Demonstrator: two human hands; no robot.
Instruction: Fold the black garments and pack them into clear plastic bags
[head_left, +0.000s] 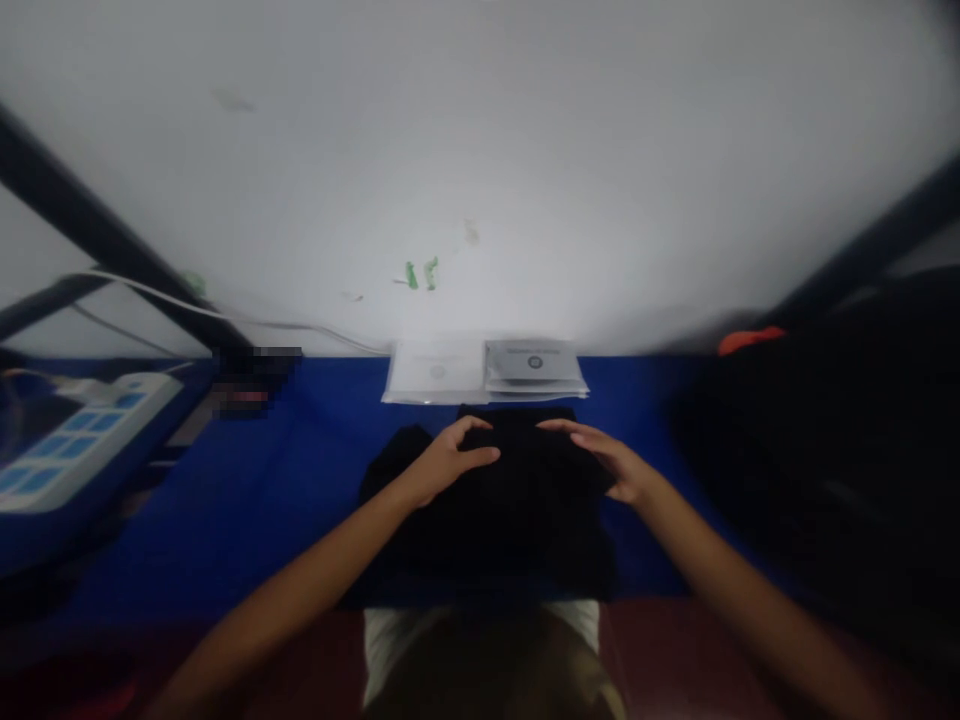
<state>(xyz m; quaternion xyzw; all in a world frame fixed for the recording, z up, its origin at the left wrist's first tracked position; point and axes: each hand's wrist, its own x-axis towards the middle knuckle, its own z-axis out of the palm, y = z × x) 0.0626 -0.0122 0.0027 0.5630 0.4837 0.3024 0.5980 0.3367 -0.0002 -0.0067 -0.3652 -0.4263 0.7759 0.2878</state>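
Black cloth (517, 510) is on the table (247, 500), left hand (450, 458) over its left part with thumb and fingers spread, right hand (613, 462) at its right side, grip can't tell, flat packets (436, 372) just beyond it, so an overlong push could shove them.

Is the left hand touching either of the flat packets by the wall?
Apart. The head view shows blue tabletop and the far edge of the black cloth between the left hand and the packets.

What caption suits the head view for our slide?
Left hand and right hand at black cloth on a blue surface.
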